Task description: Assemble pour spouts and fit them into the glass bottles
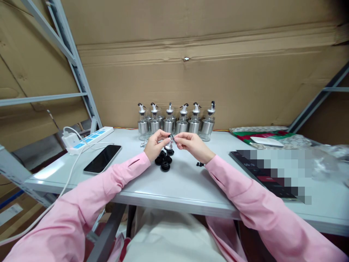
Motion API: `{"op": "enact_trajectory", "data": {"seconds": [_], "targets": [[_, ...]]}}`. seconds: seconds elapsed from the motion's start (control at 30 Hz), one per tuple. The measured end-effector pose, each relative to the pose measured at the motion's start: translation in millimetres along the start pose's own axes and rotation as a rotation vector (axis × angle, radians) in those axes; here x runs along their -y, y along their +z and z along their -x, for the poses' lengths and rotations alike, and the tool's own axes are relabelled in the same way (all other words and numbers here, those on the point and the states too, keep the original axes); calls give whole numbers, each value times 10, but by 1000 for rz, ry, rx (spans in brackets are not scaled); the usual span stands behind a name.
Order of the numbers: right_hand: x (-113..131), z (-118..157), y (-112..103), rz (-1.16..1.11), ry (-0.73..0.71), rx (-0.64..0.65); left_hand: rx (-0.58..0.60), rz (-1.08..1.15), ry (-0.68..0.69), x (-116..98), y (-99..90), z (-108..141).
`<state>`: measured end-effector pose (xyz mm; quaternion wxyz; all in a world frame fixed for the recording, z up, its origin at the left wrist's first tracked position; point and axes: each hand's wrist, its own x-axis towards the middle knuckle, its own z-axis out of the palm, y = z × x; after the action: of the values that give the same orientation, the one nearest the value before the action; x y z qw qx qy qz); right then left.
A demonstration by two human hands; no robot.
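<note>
Between the thumb and fingers of my left hand [156, 145] is a silver pour spout [169, 143] with a black top, held upright over the table. My right hand [192, 145] is closed in a pinch at the small black piece on top of that spout. Just below my hands lie several black rubber stoppers [165, 166] in a loose group. A few tiny black caps [200, 164] rest below my right wrist. Some small silver parts [143, 143], partly hidden, lie left of my left hand. Behind stands a row of glass-and-steel oil bottles [181, 126] topped with pourers.
A power strip [94, 138] with a white charger and cable lies on the left of the table [163, 191], near a black phone [103, 159]. At right are a device with a dark screen [257, 171], clear plastic bags [327, 160] and a patterned cloth [245, 135]. Cardboard [207, 80] stands behind.
</note>
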<state>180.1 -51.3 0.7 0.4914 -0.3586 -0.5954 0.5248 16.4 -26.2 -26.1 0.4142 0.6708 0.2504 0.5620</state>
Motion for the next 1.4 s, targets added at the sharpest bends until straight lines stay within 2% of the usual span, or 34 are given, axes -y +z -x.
{"op": "enact_trajectory", "data": {"seconds": [0.2,0.33,0.57,0.83,1.1,1.4], "targets": [[2,11,15,55,-10,12,-19,-21,-3,7,-7,0],[-11,8,8,14,-13,48,-16,-42,-3,-7,-1,10],[-40,-8,-66,-43,77,115,-4,-71,12,-26,19,39],[-42,-26,-88,57,10,101,4,16,-83,-20,21,24],[-53,-7,-110,-223,198,135,-2,63,-79,-38,36,29],[-59,-16,-120,-222,242,135,31,82,-130,-44,40,37]]}}
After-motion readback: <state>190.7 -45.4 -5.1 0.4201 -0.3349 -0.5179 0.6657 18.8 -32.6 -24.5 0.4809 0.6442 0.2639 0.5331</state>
